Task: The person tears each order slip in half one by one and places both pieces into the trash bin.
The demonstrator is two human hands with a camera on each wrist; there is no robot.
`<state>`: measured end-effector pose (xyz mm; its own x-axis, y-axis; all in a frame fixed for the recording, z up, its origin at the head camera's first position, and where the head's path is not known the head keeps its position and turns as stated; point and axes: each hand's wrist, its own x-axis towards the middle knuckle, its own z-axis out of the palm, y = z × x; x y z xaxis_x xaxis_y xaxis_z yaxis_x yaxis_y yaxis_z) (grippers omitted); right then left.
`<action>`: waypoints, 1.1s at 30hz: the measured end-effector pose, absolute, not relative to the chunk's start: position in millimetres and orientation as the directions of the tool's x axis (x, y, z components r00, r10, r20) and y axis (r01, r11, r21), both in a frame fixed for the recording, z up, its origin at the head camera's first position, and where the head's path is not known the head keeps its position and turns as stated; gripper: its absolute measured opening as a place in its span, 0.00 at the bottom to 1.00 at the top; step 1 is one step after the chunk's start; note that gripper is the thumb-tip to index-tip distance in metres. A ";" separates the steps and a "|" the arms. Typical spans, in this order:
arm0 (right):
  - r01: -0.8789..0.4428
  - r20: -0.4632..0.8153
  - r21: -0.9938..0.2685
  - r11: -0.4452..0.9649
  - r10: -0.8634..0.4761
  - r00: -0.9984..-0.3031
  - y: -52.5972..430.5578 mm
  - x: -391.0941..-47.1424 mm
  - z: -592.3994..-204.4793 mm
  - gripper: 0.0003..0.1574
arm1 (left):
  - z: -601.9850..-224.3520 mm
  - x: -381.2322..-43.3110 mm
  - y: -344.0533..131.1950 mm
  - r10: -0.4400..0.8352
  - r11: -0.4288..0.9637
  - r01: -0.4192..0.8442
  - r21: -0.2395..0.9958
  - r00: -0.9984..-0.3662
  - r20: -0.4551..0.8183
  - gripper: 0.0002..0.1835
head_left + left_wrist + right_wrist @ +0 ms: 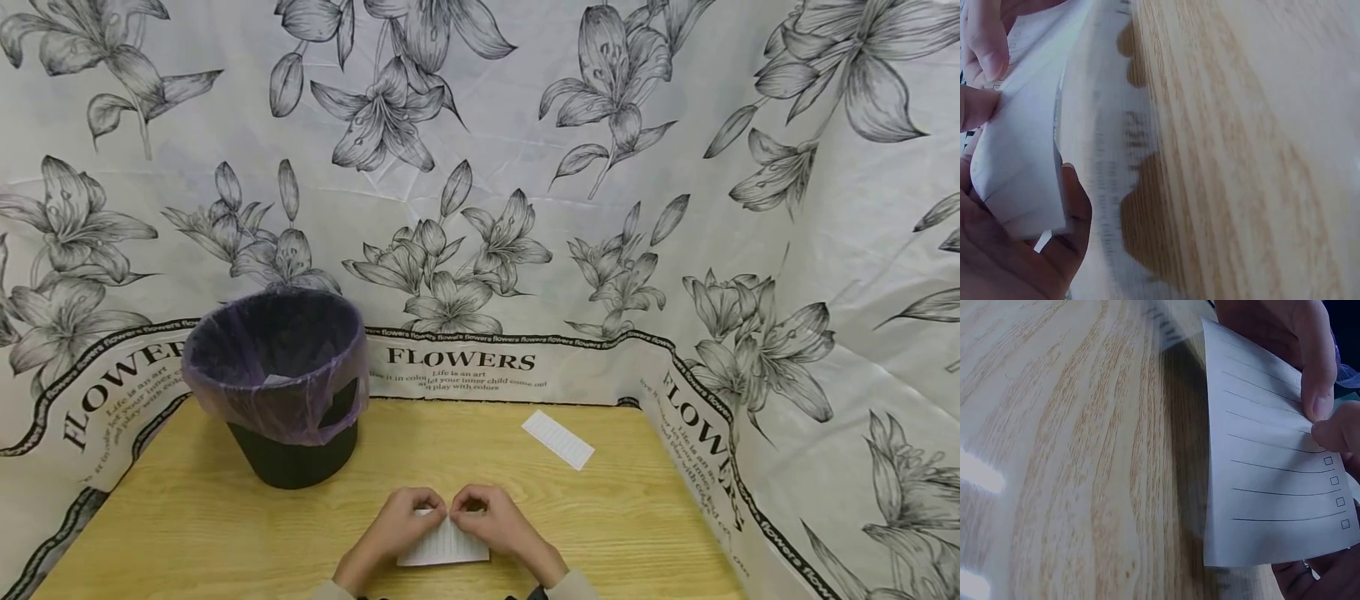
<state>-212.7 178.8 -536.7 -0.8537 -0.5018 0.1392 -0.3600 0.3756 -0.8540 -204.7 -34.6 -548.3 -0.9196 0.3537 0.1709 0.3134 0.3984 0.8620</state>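
Note:
Both hands meet over the near middle of the table on a lined checklist paper (442,548), printed with rules and small tick boxes along one side in the right wrist view. My left hand (402,523) pinches its far edge between thumb and fingers. Close beside it, my right hand (501,525) pinches the same edge, the two thumb tips almost together. In the left wrist view the paper (1029,156) bends in a curve, with left-hand fingers behind it. The right wrist view has the ruled face of the paper (1266,469) turned up, thumbs at its edge.
A black bin (292,458) lined with a purple plastic bag (247,408) stands at the back left, a white scrap (279,380) inside. Another white lined slip (558,440) lies flat at the back right. Flower-printed cloth (465,367) walls in the wooden table (630,517).

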 end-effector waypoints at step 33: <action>-0.314 0.133 -0.859 0.404 -0.415 -0.900 187.5 -215.1 -541.4 0.06 | -551.1 -202.8 -59.2 0.227 0.411 0.202 0.889 -0.967 0.115 0.08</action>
